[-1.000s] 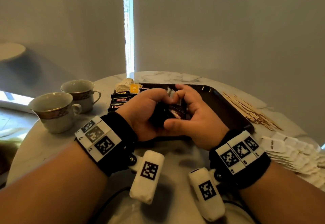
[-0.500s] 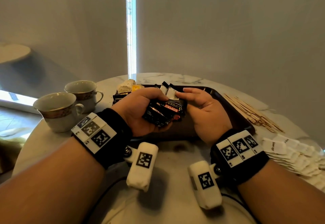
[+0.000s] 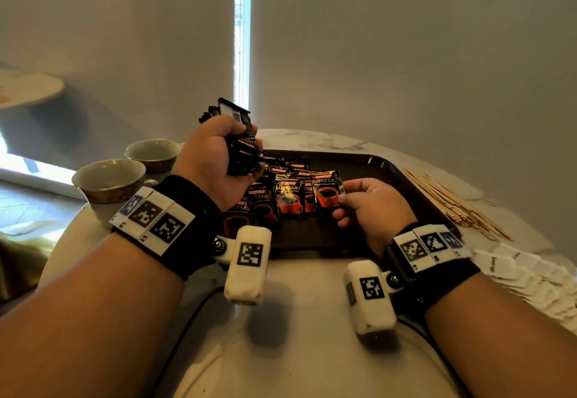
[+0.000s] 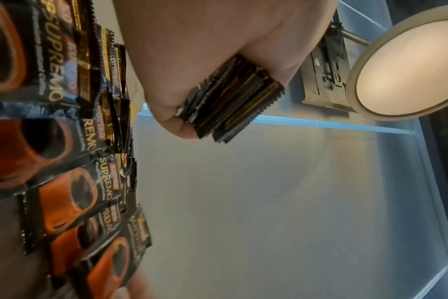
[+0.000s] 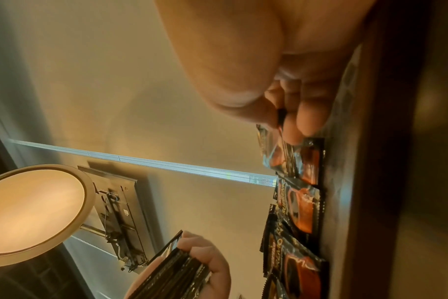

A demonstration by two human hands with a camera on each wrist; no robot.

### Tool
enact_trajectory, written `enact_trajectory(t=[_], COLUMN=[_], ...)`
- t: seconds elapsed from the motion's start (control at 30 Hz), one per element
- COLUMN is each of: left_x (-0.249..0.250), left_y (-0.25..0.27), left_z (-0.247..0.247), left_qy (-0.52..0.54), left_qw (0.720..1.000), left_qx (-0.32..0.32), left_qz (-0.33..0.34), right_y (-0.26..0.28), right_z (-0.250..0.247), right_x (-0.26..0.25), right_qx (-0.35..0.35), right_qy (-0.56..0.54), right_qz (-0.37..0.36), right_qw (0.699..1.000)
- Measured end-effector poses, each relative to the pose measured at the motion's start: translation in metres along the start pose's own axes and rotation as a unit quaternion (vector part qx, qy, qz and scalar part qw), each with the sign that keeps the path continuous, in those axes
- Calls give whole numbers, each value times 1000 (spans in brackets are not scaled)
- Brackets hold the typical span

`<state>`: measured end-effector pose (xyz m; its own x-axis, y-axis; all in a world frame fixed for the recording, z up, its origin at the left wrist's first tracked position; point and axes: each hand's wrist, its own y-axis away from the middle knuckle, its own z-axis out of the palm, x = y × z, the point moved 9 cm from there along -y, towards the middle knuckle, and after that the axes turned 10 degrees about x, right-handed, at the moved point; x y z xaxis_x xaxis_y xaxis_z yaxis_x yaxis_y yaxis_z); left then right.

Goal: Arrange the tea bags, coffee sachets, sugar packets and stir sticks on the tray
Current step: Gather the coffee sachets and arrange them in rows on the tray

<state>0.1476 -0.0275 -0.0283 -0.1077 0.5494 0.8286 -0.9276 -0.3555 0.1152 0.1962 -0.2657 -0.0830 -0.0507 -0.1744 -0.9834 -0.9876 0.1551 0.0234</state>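
From the head view, the left hand (image 3: 215, 160) is raised above the far left of the dark tray (image 3: 402, 176), its grip closed around a thick stack of coffee sachets (image 3: 239, 135) held on edge. On the tray's left half lie more sachets in an overlapping row (image 3: 281, 197), faces up. The right hand (image 3: 371, 207) pinches the right edge of the rightmost sachet (image 3: 327, 193) between thumb and fingers, low over the tray. Stir sticks (image 3: 452, 204) lie on the counter (image 3: 296, 350) to the right of the tray, white sugar packets (image 3: 524, 272) nearer on the right, and two cups (image 3: 112, 179) stand at the left. The left wrist view shows the stack's serrated ends (image 4: 233, 101) jutting from the closed fist. The right wrist view shows the pinched sachet (image 5: 302, 159); it seems to touch the tray, though blur makes that uncertain.
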Motion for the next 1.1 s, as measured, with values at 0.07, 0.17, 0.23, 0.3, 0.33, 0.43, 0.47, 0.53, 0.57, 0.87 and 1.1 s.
enact_trajectory(t=[0.07,0.17,0.23,0.3,0.33,0.43,0.47,0.53,0.57,0.87,1.1], left_x=[2,1,-1,-1,-1,-1,-1,-2,-3,-3,-12], left_y=[0,-1,-1,-2,-2,-3,-3,-3,-3,-3,-5], left_z=[-1,-1,0,1,1,1,1,1,1,1,4], left_qy=[5,5,7,12,14,24,26,25,24,28,17], left_qw=[1000,1000,1000,1000,1000,1000,1000,1000,1000,1000,999], left_qx=[1,3,2,-2,-3,-4,-4,-3,-3,0,-13], left_qz=[2,2,2,1,0,2,1,-1,-2,-1,-37], right_y=[0,0,0,1,1,1,1,0,0,0,1], right_z=[2,3,3,3,4,5,5,4,4,3,6], right_x=[3,5,6,6,6,5,5,5,4,2,4], right_qx=[-3,-6,-6,-7,-10,-16,-17,-17,-16,-17,-16], right_qy=[-9,-4,5,12,15,29,39,66,78,115,93], right_qz=[25,45,54,60,63,59,53,37,29,13,28], right_qw=[1000,999,998,998,998,998,998,997,996,993,995])
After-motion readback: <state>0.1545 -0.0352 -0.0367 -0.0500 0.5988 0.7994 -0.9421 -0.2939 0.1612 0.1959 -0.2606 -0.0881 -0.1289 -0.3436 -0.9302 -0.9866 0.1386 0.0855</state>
